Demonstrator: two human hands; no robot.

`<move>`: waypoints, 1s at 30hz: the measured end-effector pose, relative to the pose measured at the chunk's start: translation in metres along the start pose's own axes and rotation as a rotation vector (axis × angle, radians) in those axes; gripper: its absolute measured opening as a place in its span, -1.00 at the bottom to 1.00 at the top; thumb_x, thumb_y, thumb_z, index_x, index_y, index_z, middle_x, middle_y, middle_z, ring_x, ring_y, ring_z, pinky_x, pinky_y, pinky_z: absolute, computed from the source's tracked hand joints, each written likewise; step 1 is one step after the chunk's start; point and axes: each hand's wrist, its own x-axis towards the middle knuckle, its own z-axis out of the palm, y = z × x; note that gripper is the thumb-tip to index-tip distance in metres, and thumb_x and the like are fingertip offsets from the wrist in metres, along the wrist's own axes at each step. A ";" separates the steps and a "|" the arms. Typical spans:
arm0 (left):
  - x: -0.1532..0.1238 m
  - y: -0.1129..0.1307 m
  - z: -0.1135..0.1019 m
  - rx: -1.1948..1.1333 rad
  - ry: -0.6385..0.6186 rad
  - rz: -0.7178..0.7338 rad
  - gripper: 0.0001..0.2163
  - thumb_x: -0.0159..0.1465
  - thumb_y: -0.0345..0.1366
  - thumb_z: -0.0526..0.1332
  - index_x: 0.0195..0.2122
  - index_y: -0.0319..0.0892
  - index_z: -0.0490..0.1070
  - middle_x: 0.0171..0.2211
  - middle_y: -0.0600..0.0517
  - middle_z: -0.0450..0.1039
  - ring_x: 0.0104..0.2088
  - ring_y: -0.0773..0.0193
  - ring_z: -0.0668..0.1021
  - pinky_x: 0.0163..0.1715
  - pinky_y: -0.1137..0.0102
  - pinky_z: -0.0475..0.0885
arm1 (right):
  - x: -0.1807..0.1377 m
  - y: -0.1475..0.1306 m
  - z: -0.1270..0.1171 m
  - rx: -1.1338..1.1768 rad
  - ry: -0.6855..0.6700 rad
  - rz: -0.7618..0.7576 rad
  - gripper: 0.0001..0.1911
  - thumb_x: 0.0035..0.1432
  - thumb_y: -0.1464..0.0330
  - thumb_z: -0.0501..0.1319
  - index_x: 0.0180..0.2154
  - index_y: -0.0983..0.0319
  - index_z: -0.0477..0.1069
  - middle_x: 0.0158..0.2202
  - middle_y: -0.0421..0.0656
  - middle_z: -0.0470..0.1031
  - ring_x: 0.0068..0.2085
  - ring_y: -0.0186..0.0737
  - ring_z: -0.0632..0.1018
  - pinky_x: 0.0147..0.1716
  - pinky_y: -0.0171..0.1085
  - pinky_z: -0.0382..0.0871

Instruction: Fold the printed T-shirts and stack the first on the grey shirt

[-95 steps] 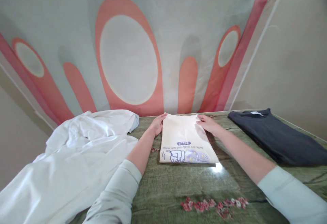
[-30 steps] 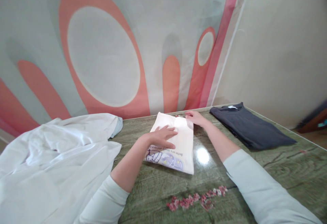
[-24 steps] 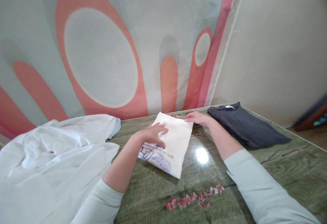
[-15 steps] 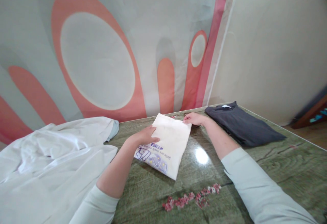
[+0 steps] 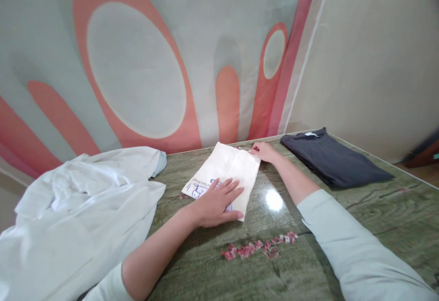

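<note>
A folded cream-white garment (image 5: 231, 161) with purple print lies flat on the table, its kind hidden by the folds. My left hand (image 5: 219, 202) rests on its near part, palm down with fingers spread, covering much of the print. At the far right corner, my right hand (image 5: 263, 151) pinches the garment's edge between thumb and fingers.
A crumpled white garment (image 5: 89, 214) covers the table's left side. Toward the back right lies a folded dark grey shirt (image 5: 332, 159) with a white neck label. Pink flowers (image 5: 260, 246) are printed on the wood-patterned tabletop (image 5: 298, 273). A patterned wall borders the far edge.
My left hand has moved from the garment's left edge down to its near, printed part and spread flat. My right hand stays at the far right corner. The view has tilted slightly.
</note>
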 end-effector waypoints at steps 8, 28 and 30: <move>-0.019 -0.007 0.007 -0.014 0.031 -0.021 -0.34 0.20 0.18 -0.02 0.27 0.05 -0.10 0.29 0.02 -0.13 0.28 0.04 -0.10 0.20 0.08 -0.24 | -0.007 -0.006 0.005 -0.082 0.157 0.109 -0.81 0.16 0.28 0.10 -0.28 0.22 0.43 -0.34 -0.08 0.51 -0.31 -0.18 0.48 -0.34 -0.28 0.24; -0.041 0.030 0.009 -0.056 0.040 0.071 -0.61 0.34 -0.07 -0.07 0.18 0.09 0.12 0.26 0.06 0.00 0.26 0.10 0.00 0.21 0.06 -0.19 | -0.168 -0.057 -0.029 -0.102 -0.200 -0.525 -0.40 0.12 0.56 -0.06 0.17 0.05 0.17 0.19 -0.20 0.19 0.20 -0.20 0.21 0.18 -0.03 0.01; -0.041 0.031 0.008 -0.061 0.036 0.065 -0.60 0.33 -0.04 -0.06 0.18 0.09 0.11 0.26 0.06 -0.01 0.26 0.09 -0.01 0.20 0.04 -0.20 | -0.172 -0.065 -0.035 -0.071 -0.205 -0.533 -0.46 0.19 0.46 -0.03 0.19 0.04 0.11 0.22 -0.20 0.14 0.21 -0.19 0.18 0.20 -0.05 0.00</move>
